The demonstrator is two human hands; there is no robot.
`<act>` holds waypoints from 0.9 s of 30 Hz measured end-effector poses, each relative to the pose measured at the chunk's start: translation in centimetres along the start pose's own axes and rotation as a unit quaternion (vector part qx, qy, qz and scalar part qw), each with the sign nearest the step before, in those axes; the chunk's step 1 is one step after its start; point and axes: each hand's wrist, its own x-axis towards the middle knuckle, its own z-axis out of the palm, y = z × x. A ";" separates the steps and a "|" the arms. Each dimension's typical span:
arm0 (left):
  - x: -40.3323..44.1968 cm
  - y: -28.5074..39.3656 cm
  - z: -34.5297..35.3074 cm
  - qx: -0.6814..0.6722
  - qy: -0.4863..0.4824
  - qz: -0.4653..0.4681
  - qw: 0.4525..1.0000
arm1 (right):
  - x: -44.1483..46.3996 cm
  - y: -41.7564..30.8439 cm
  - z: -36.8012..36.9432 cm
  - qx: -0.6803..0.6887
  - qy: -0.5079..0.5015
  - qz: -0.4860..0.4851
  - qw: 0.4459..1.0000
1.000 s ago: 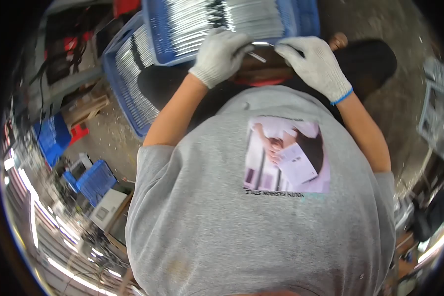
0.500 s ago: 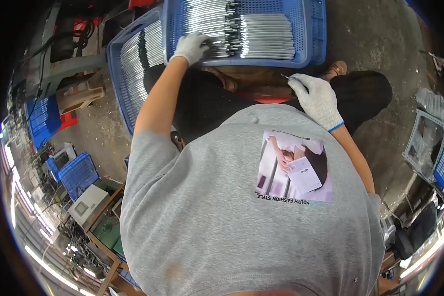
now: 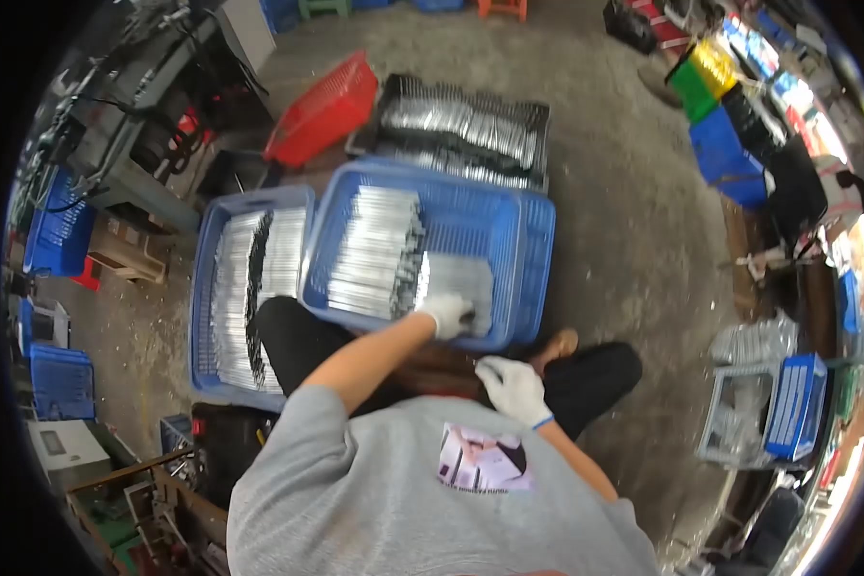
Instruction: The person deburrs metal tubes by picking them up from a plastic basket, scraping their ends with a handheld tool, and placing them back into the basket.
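Observation:
My left hand (image 3: 444, 315), in a white knit glove, reaches over the front of a blue crate (image 3: 533, 278) and rests at the shorter stack of silver rods (image 3: 456, 278). Blur hides how its fingertips meet the rods. A longer stack of silver rods (image 3: 374, 252) lies to its left in the same crate. My right hand (image 3: 511, 389), gloved with a blue cuff edge, is just in front of the crate above my lap. Its fingers are closed together, and whatever is between them is too small to make out.
Another blue crate of rods (image 3: 199, 331) stands at the left. Behind are a red basket (image 3: 324, 108) and a black tray of silver parts (image 3: 461, 130). A grey crate with plastic bags (image 3: 739, 413) sits at the right, and a metal machine frame (image 3: 139, 182) at the upper left.
The view has tilted up, showing more floor and both crates. My left hand has moved from the longer stack's side to the shorter stack. My right hand stays near the crate's front.

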 end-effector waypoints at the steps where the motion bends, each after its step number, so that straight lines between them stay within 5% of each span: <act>1: 0.0 0.9 -0.5 0.031 0.000 -0.010 0.999 | 0.3 -0.3 -0.5 -0.002 -0.008 0.002 1.000; 8: 0.9 1.5 -0.1 0.073 -0.021 -0.011 0.997 | 2.0 0.1 0.0 -0.003 0.017 -0.040 0.999; 14: -0.8 1.8 0.2 -0.024 0.104 -0.027 0.994 | 2.4 0.5 -0.9 -0.043 0.048 -0.021 0.998; 20: -4.7 3.5 -4.7 -0.143 0.202 0.080 0.966 | 2.3 0.3 -3.2 -0.031 0.125 -0.043 0.991; 25: -6.7 3.2 -6.9 -0.110 0.176 0.121 0.971 | 1.0 -1.2 -4.1 -0.012 0.149 -0.025 0.989; 27: -7.7 3.7 -7.1 -0.117 0.247 0.185 0.944 | 1.3 -1.4 -4.4 -0.032 0.194 -0.089 0.976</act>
